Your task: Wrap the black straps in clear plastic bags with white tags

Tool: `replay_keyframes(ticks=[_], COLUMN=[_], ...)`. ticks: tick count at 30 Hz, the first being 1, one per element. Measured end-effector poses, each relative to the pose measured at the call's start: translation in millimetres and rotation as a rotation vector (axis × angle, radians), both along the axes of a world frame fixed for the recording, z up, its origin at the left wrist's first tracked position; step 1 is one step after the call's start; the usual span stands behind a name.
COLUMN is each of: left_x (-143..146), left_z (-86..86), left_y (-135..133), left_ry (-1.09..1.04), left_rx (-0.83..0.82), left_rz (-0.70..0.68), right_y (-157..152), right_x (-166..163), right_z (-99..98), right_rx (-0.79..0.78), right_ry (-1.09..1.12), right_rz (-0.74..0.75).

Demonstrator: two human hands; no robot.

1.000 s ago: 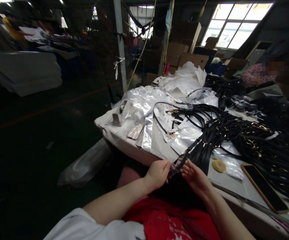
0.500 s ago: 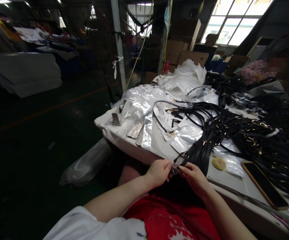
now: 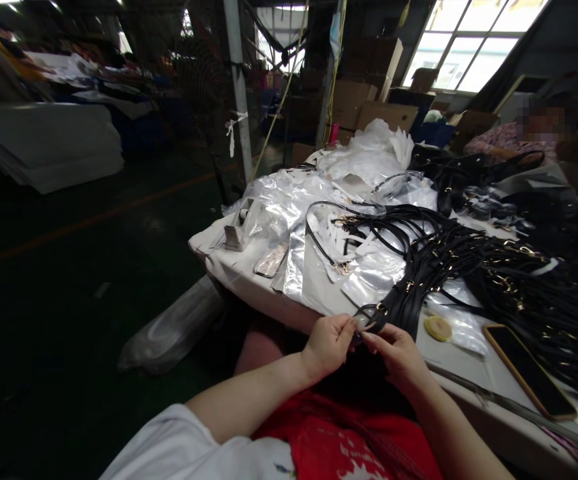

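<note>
My left hand [image 3: 333, 341] is closed in a pinch at the near edge of the table [image 3: 249, 288]. Opposite it, almost touching, my right hand [image 3: 393, 348] pinches the same black strap [image 3: 377, 323], which has a gold-coloured metal fitting. A small clear or whitish piece shows between the fingertips; its kind I cannot make out. Just beyond my hands a thick bundle of black straps [image 3: 419, 267] with gold-coloured clasps spreads over the table to the right. One loose strap curls over flat plastic bags [image 3: 373, 279].
A phone in an orange-brown case [image 3: 529, 370] lies at the right front, near a yellow tape roll [image 3: 437, 328]. A tape dispenser [image 3: 237, 233] and another phone [image 3: 271, 260] sit left. Clear plastic [image 3: 289, 200] piles behind. A person [image 3: 509, 141] sits across the table.
Both hands have shifted slightly to the right with the strap, and its end now shows more between them. The person across the table has leaned a little to the left.
</note>
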State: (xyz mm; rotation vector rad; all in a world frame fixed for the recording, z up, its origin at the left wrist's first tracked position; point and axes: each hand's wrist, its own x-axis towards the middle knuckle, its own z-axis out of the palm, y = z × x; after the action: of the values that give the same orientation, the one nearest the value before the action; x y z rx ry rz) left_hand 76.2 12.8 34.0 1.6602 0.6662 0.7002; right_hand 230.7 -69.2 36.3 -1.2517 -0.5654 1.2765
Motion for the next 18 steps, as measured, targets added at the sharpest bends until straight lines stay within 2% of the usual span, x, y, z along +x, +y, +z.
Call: replay_keyframes(ticks=[3,6,10,14,16,18], left_x=[-0.5,-5.4,-11.2,-10.5,-6.5,0.3], left_z=[5.2,7.3,3.2,0.6,5.8,17.2], left_y=[-0.4,-0.6,-0.5,3.5,7.1,11.6], left_ry=[0.014,0.024,0.056,0.108,0.091,0.046], left_rx=[0.086,0.069,0.013,-0.032,0.017,0.088], left_rz=[0.042,0.041,0.048,0.072,0.095,0.131], right_y=[6.0,13.7,23.1,26.8,27.0,27.5], right_x=[4.8,15.6,28.3,37.2,38.3,35.4], right_z=[-5.3,-12.0,-9.1,23.2,47.7,73.2], right_rx=[-0.031,-0.064,0.024,0.143,0.205,0.243], right_ry=[0.097,0.171,0.161,0.080,-0.075,-0.321], right_rz=[-0.008,-0.051,-0.196,-0.281,-0.292,-0.274])
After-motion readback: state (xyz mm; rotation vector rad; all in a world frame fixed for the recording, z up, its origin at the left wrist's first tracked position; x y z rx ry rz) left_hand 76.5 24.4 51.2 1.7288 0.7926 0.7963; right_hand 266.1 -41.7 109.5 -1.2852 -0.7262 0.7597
